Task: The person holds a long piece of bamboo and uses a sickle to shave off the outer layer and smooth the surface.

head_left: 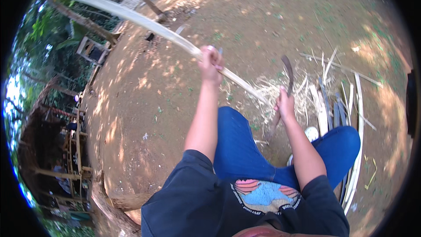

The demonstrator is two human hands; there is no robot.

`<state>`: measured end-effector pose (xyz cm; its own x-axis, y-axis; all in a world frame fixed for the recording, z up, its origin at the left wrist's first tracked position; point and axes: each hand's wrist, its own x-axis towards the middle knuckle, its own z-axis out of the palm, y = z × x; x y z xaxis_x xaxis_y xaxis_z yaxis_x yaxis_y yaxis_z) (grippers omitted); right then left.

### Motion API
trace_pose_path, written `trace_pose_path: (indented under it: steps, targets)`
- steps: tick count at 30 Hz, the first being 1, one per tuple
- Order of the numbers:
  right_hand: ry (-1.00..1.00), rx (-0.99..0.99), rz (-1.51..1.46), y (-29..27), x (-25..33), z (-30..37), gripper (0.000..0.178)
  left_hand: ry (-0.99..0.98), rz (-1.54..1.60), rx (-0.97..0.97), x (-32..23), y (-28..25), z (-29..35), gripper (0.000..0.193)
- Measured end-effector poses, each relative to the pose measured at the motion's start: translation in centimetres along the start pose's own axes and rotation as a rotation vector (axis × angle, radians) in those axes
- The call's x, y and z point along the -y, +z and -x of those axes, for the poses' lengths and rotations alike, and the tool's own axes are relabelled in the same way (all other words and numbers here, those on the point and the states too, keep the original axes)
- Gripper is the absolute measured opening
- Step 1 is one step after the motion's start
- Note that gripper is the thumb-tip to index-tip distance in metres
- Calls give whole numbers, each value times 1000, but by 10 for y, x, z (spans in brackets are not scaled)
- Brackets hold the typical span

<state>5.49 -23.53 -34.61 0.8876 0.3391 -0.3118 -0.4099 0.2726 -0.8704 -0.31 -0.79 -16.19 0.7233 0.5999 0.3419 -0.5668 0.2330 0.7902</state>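
Observation:
My left hand (210, 66) is closed around a long pale bamboo strip (144, 23). The strip slants from the far left down toward my right hand, its near end beside that hand. In my right hand (285, 104) is a curved-bladed knife (288, 71), gripped by its handle, with the dark blade pointing away from me and hooking to the left. Whether the strip's near end touches the right hand or the knife, I cannot tell. Beneath both lies a heap of thin curly shavings (267, 90) on the ground, in front of my knees.
Several split strips (322, 112) lie on the ground to the right of the shavings, and a long curved strip (358, 118) runs past my right knee. A thin stick (342, 66) lies farther off. At the left are a log (112, 208) and an open wooden shelter (52, 149).

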Motion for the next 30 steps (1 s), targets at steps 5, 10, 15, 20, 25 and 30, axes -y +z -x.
trace_pose_path:
  steps: [5,10,15,20,25,30]
  targets:
    - [-57,57,299,14,-2,26,49,97,6,142,-44,18,-8,44]
    - [-236,31,639,33,-3,50,49,160,161,208,-85,13,-2,39]
    - [-224,65,690,36,7,62,30,120,228,307,-87,-13,-15,38]
    - [-284,163,698,53,14,65,25,141,175,149,-82,-6,-1,47]
    - [-164,228,725,50,17,66,20,276,-52,-96,-81,34,20,59]
    - [145,51,975,-40,-45,2,32,350,21,42,-148,51,23,63]
